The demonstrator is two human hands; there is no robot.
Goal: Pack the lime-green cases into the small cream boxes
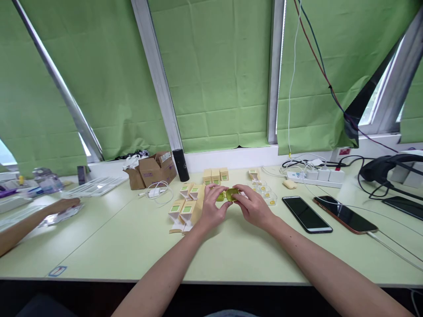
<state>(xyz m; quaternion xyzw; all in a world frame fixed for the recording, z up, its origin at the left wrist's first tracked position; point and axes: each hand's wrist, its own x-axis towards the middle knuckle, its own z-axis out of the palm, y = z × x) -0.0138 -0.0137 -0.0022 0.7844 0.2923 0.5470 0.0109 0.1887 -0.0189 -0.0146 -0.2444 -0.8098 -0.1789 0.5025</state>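
Holding a small olive-green piece (233, 194) at the fingertips, over the middle of the desk (244, 259), with left hand (212, 206) and right hand (254, 205) both in a closed grip on it. Just left of it, between the fingers, another olive-green part (220, 197); cannot tell whether joined. Beside the left hand, open-flapped cartons (187, 208) with green squares; behind, upright cartons (216, 177). Just beyond the right hand, a clear plastic tray (271, 196) with yellow spots. Farther right, a black-screened phone (307, 214), a second phone (345, 214) with a cable, and a power strip (315, 176). Toward the back left, a cardboard box (157, 166) near a black cylinder (180, 165). At far left, a co-worker's hand (65, 205) on clear packaging (68, 215).
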